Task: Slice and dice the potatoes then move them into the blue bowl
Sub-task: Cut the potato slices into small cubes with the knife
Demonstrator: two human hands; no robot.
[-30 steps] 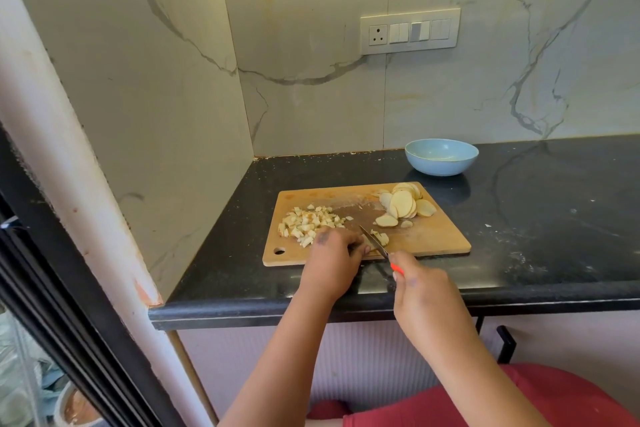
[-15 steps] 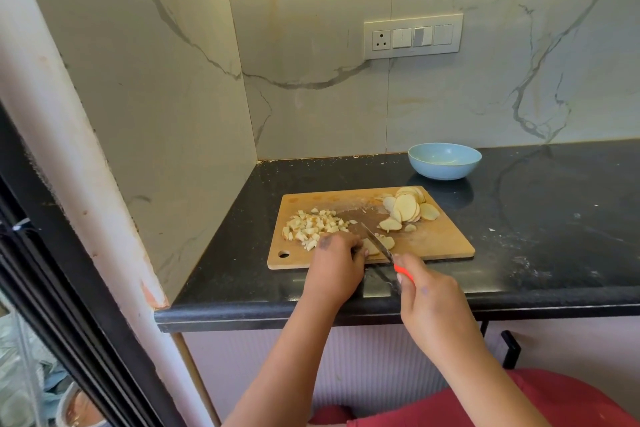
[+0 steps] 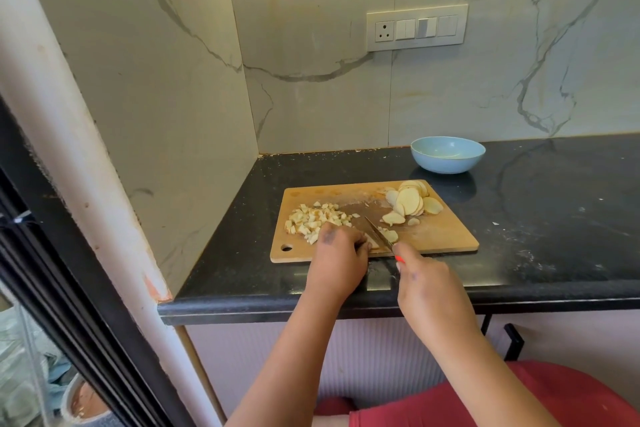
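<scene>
Gripping the knife by its red handle, the right hand is sitting at the near edge of the wooden cutting board, blade angled up and left across the board, tip pointing toward the diced potato pile. Left hand is lying knuckles-up just left of the blade, fingers curled down over a small potato piece region by the knife; fingertips are hidden, so whether it is pinching or just pressing is unclear. Dice are lying heaped on the board's left half, touching the left hand's far side. Potato slices are leaning in an overlapping stack at the board's far right corner, a few loose ones lying flat just in front of them. Blue bowl is sitting on the black countertop behind the board's right corner, near the marble backsplash, apart from the board. White switch panel is showing on the wall above. Red clothing is showing at the bottom right, below the counter edge.
</scene>
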